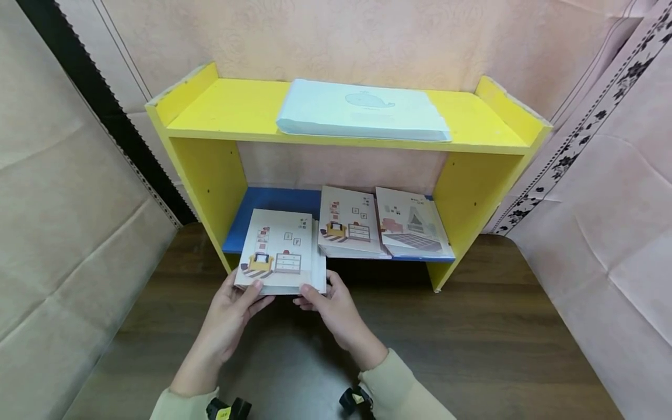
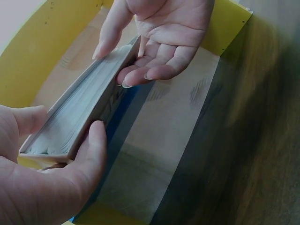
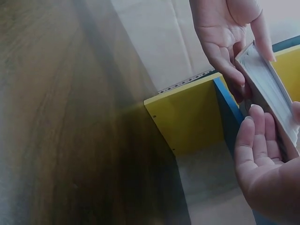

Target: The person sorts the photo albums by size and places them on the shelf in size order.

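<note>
A thick white book [image 1: 277,242] with a drawing of a yellow armchair and a cabinet on its cover is held by both hands at the left front of the lower blue shelf [image 1: 280,198]. My left hand [image 1: 229,318] grips its near left corner, thumb on the cover and fingers beneath. At the near right corner my right hand [image 1: 336,312] pinches it the same way. The left wrist view shows the book's page edges [image 2: 82,105] between the two hands. White edges jut out along its right side; whether a second book lies beneath, I cannot tell.
Two groups of similar white books, a middle one [image 1: 349,216] and a right one [image 1: 412,219], lie on the blue shelf. A pale blue packet with a whale [image 1: 362,111] lies on the yellow upper shelf [image 1: 236,111]. Yellow side panels [image 1: 207,181] flank the shelf on a wooden surface [image 1: 472,350].
</note>
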Demonstrator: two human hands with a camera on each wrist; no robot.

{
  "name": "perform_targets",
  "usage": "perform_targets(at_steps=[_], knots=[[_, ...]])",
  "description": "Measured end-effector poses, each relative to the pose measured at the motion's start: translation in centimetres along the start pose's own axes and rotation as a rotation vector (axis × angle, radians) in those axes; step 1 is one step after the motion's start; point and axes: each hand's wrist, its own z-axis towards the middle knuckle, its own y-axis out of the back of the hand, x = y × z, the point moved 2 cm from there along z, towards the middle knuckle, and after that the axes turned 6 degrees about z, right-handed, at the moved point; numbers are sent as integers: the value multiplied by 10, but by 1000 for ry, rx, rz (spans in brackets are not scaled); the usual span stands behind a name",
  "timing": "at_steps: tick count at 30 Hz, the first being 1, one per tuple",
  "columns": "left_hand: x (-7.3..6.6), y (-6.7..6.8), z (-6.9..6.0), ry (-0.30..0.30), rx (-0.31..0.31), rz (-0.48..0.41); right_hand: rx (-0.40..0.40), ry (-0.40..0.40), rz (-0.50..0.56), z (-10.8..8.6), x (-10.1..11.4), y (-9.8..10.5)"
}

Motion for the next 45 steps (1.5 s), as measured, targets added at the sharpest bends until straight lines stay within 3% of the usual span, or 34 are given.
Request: perform_targets(at_steps=[12,22,29,45], knots=[[3,3,16,53,-38,35,-71,-44,-36,12,2,0],[2,-4,31,48,-130,7,-132,-35,-28,23,2,0],[4,-8,43,42,-148,-6,-179,-50,-49,32,3,1],[2,-10,59,57,-235,88,-225,-106,-72,44,1,1]])
